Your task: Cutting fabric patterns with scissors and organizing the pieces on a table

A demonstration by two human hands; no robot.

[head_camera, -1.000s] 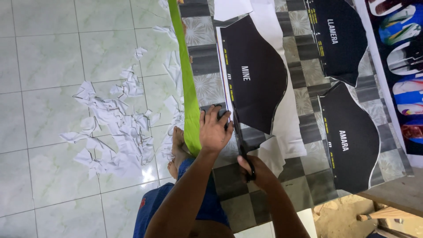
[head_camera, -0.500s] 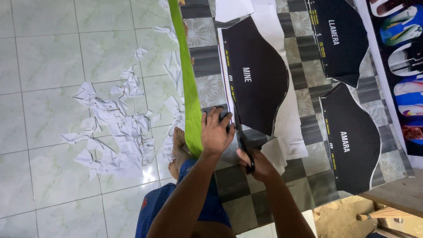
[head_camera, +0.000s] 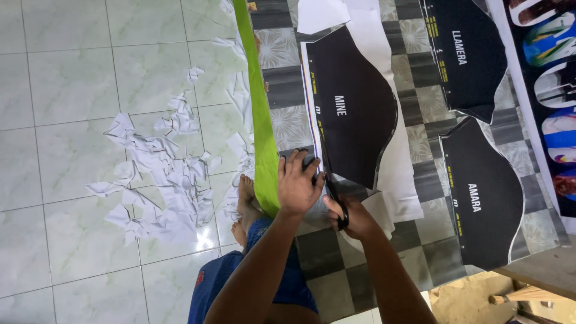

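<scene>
A black printed fabric panel [head_camera: 354,108] on white backing lies on a checkered table top [head_camera: 288,78]. My left hand [head_camera: 297,183] presses flat on the panel's near corner beside the table's bright green edge strip [head_camera: 259,114]. My right hand [head_camera: 354,216] grips black scissors [head_camera: 335,195], whose blades point along the panel's white left border. A loose white offcut [head_camera: 384,210] hangs right by my right hand.
Two more black printed panels [head_camera: 471,51] [head_camera: 483,192] lie to the right, next to a colourful printed strip [head_camera: 549,90]. Several white paper scraps [head_camera: 162,174] litter the tiled floor on the left. My bare feet [head_camera: 245,207] stand below the table edge. A wooden piece [head_camera: 522,294] sits at bottom right.
Both hands stay at the panel's near corner; the scissors have crept slightly forward along the white border. Nothing else has shifted.
</scene>
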